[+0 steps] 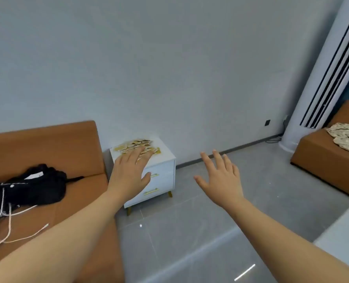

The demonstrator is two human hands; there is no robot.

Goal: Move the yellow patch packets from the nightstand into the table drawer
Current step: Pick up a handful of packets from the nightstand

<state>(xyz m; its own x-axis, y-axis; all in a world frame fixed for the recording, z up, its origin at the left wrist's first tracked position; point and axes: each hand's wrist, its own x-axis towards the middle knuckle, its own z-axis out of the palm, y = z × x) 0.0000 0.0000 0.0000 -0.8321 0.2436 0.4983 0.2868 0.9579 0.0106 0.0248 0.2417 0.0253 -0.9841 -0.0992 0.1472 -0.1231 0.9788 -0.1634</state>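
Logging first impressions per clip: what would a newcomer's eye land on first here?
Two bare open hands stretch forward mid-frame, the left hand overlapping a scattered pile of yellow patch packets on the white nightstand, the right hand over the grey floor. Beside the nightstand, a black garment with white cords lies on the orange sofa.
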